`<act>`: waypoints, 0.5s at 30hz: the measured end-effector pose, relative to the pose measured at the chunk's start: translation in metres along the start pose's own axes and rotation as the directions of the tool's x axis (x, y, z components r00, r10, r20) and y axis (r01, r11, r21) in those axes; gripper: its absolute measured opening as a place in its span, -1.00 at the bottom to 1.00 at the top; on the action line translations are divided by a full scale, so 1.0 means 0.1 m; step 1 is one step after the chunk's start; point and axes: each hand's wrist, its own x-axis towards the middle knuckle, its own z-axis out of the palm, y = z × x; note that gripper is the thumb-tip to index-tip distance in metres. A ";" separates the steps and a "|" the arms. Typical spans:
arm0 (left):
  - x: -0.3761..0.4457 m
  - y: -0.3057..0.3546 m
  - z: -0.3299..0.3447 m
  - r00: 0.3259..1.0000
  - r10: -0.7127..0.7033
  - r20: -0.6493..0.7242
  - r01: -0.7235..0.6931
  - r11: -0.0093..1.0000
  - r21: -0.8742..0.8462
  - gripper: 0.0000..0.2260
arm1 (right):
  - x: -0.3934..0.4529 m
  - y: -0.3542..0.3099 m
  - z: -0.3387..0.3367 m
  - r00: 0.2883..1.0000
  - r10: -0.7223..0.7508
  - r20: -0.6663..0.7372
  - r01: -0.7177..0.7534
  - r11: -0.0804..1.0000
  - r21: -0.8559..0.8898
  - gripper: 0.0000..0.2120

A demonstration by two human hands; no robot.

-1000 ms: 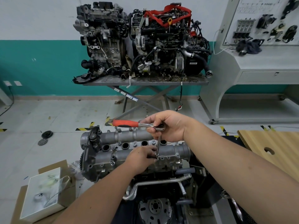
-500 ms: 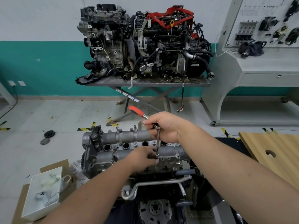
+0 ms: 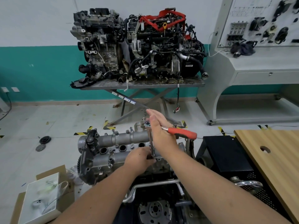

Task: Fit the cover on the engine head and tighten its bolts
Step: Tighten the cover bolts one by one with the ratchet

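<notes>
Cover (image 3: 116, 149) sits on engine head, centre foreground. Ratchet (image 3: 181, 132) extension stands upright on a bolt hidden beneath left hand (image 3: 139, 159), fingers pinching its base. Right hand (image 3: 159, 131) fingers straight, together, against the handle.

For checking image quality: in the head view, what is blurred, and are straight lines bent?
Head view: the right hand and the ratchet handle are motion-blurred; the cover and the left hand are sharper; wide-angle distortion bends the console edge; lighting is even, without hard shadows.
</notes>
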 end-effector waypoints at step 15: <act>-0.31 0.06 -0.39 1.000 0.018 -0.004 -0.017 0.815 -0.579 -0.51 | 0.14 -0.31 -0.01 0.833 -0.200 0.516 0.537 0.062 -0.842 -0.79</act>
